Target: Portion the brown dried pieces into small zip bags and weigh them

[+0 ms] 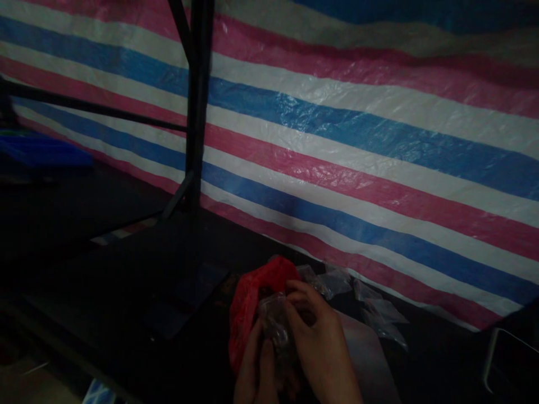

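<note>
My left hand [256, 365] is closed around the lower part of a small clear plastic bag [273, 320]. Something dark lies inside the bag, too dim to make out. The thumb and fingers of my right hand [322, 336] pinch at the bag's upper right edge. Just behind and to the left of both hands stands a crumpled red plastic bag [244, 311], its mouth open and its contents in shadow. Beyond my right hand, several small clear bags [334, 280] lie on the dark table [197, 348], some with small items in them.
A pale flat sheet [364, 348] lies partly under my right forearm. More clear bags [385, 317] are to its right. A phone-like object [511, 365] sits at the right edge. Striped plastic sheeting [357, 151] hangs behind. A black post [197, 112] and blue tray [46, 151] are left.
</note>
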A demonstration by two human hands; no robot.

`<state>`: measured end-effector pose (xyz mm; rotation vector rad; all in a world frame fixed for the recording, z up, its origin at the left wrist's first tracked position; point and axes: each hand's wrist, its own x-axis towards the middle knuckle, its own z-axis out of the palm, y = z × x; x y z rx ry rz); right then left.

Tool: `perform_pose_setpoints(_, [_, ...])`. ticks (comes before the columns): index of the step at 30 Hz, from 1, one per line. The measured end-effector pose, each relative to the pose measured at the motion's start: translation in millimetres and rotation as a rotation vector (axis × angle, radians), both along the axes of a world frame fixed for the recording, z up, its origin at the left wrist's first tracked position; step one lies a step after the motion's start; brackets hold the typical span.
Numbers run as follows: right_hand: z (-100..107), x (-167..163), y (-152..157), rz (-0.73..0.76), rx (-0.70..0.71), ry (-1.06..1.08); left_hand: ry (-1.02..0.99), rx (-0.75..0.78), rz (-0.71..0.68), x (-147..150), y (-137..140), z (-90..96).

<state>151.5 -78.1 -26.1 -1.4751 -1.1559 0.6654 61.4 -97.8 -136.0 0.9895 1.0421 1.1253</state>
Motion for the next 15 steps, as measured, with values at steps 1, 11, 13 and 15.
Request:
perform_pose_setpoints(1, [0,4,-2,0.001,0.007,0.015,0.022,-0.002,-0.028,-3,3,0.3])
perform_pose_setpoints(11, [14,49,-40,-0.087,0.056,0.012,0.332,0.499,0.092,12,-1,20.4])
perform_pose_setpoints(13, [13,65,-49,-0.161,0.048,-0.004,0.374,0.473,0.142,25,-12,21.5])
perform_pose_setpoints(15, [9,85,-58,-0.255,0.032,-0.016,0.425,0.481,0.227,34,-24,23.1])
